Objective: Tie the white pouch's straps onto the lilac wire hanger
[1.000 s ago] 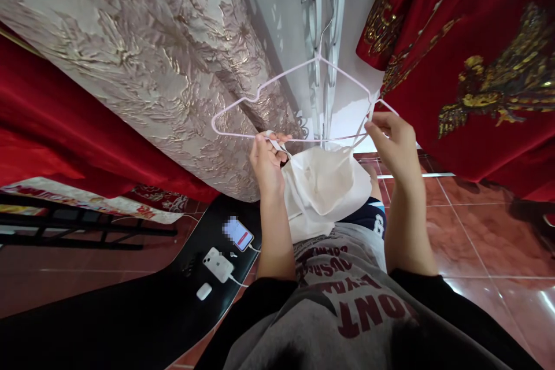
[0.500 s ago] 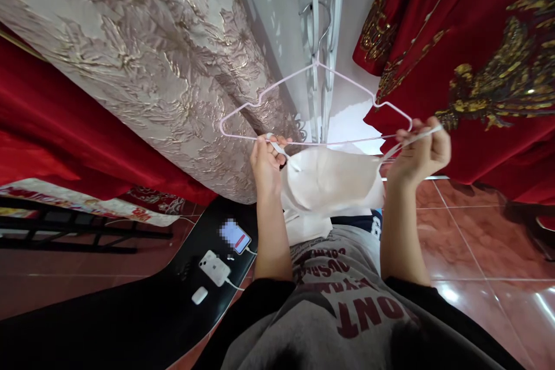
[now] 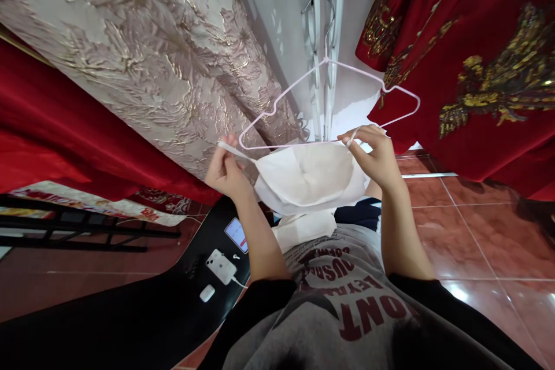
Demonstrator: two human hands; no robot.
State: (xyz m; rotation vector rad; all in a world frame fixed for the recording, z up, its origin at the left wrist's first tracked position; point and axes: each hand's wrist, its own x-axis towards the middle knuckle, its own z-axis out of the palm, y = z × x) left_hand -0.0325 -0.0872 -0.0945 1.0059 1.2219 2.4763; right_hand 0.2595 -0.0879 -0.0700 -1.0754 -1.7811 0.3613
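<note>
A pale pink hanger (image 3: 274, 108) hangs by its hook from a white rack. Just below its bottom bar, a white cloth garment (image 3: 310, 176) with thin straps is stretched between my hands. My left hand (image 3: 225, 167) is closed on a white strap (image 3: 234, 150), pulled out to the left beyond the hanger's left corner. Close to the right part of the bar, my right hand (image 3: 370, 150) pinches the other strap in a small loop between thumb and fingertips. Whether the right fingers also touch the bar, I cannot tell.
A white rack (image 3: 332, 29) stands ahead. Floral brocade cloth (image 3: 182, 69) hangs left, red embroidered cloth (image 3: 433, 69) right. On a black bench (image 3: 130, 306) lie a phone (image 3: 236, 235), a white phone (image 3: 221, 266) with a cable and a small white case (image 3: 207, 293). More white cloth (image 3: 306, 228) lies at my lap.
Both hands have moved left, drawing the garment along. My left hand has pulled its strap outward, while my right has come in from the hanger's right corner. The hanger has swung slightly right.
</note>
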